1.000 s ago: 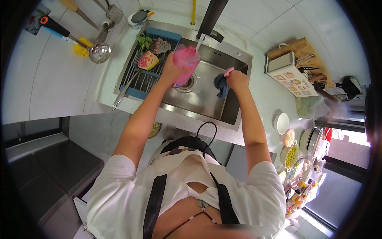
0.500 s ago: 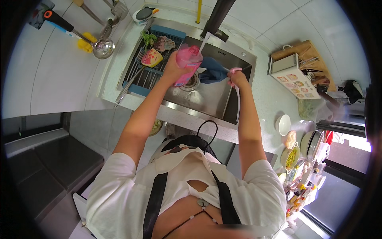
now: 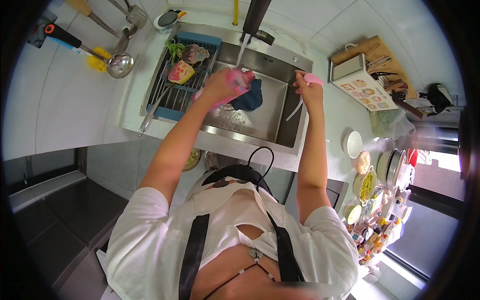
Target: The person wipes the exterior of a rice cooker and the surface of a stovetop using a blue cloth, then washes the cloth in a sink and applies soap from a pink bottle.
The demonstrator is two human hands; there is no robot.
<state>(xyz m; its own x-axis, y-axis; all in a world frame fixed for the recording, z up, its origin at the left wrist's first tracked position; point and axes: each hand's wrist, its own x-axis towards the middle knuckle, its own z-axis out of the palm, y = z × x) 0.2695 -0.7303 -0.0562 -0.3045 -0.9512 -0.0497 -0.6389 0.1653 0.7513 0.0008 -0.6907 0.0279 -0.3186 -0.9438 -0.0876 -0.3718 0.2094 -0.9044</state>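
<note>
My left hand (image 3: 218,84) is closed round a clear pink bottle (image 3: 239,80) over the sink (image 3: 267,112). The bottle lies tilted, its open mouth toward the right, close to the water stream (image 3: 242,53) from the dark tap (image 3: 256,20). Whether water enters it I cannot tell. Below the bottle a dark blue cloth (image 3: 250,98) rests bunched on the sink floor. At the sink's right side my right hand (image 3: 308,91) pinches a pink pump top (image 3: 314,79), whose white tube (image 3: 294,111) hangs down into the basin.
A blue-edged drying rack (image 3: 197,40) at the sink's left holds colourful sponges (image 3: 181,73) and greens. Ladles (image 3: 120,65) hang at the left wall. On the right counter stand a knife and chopstick holder (image 3: 362,92), a white bowl (image 3: 353,144) and several food dishes.
My left hand has tipped the bottle from nearly upright toward the right. My right hand has let go of the cloth, which now lies in the sink, and moved right with the pump top.
</note>
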